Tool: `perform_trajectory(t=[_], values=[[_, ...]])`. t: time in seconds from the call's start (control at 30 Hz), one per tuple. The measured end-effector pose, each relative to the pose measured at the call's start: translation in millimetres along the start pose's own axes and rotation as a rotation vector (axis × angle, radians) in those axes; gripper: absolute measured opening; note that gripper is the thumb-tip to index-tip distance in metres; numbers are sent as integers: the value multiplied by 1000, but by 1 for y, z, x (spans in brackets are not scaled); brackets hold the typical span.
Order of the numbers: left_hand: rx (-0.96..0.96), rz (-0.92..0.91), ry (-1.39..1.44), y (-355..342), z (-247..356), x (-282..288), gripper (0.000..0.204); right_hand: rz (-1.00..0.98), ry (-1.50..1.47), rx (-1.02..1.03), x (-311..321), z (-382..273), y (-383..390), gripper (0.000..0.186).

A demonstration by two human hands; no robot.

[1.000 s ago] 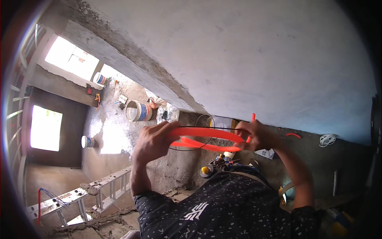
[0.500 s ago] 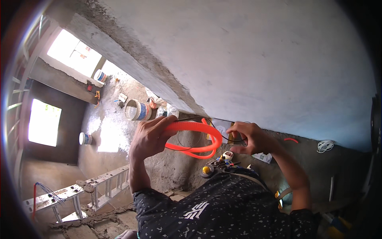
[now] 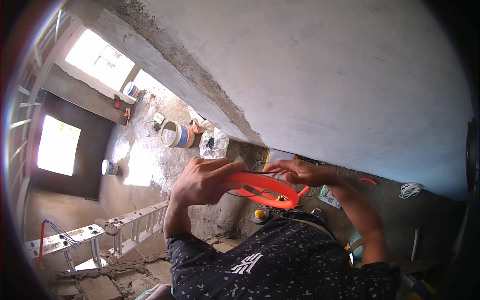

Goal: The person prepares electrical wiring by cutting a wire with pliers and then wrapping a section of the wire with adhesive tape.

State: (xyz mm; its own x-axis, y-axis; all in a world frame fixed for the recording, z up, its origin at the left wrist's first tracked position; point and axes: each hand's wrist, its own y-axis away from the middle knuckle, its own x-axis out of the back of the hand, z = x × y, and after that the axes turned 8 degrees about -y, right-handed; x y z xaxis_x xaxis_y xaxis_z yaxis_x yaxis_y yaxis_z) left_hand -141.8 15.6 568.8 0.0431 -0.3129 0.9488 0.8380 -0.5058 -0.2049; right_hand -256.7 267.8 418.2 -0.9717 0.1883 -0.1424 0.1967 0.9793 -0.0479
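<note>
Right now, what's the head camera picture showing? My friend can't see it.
A person's left hand grips a looped orange tube, with the right hand close by, its fingers at a thin black cord. A ladder and buckets show at the picture's left.

Window (image 3: 58, 145) blown out; floor (image 3: 142, 167) glaring; edges dark, bent.

Right hand (image 3: 307, 175): is brought nearer to the left hand (image 3: 204, 181), fingers now straightened.
Orange corrugated conduit (image 3: 272, 185): is now tipped lower at its right end.
Plastic bag (image 3: 214, 145): is more fully uncovered.
</note>
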Motion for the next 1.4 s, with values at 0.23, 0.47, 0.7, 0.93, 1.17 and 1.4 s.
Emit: perform_trajectory(t=[0.23, 0.47, 0.7, 0.93, 1.17, 1.4], values=[[100, 40, -32, 1, -8, -2, 31, 315, -17, 172, -13, -30, 5, 45], [105, 32, -97, 11, -19, -1, 31, 301, 560, 252, -25, -9, 24, 41], [210, 16, -158, 33, -43, 2, 31, 394, 1060, 213, 13, -2, 92, 33], [335, 71, -115, 45, -53, 2, 30, 330, 1314, 89, 16, -44, 143, 37], [289, 86, -94, 60, -35, 9, 31, 341, 1345, 274, 19, -59, 158, 27], [214, 83, -27, 51, -47, -6, 28, 367, 1426, 215, 7, -88, 175, 29]])
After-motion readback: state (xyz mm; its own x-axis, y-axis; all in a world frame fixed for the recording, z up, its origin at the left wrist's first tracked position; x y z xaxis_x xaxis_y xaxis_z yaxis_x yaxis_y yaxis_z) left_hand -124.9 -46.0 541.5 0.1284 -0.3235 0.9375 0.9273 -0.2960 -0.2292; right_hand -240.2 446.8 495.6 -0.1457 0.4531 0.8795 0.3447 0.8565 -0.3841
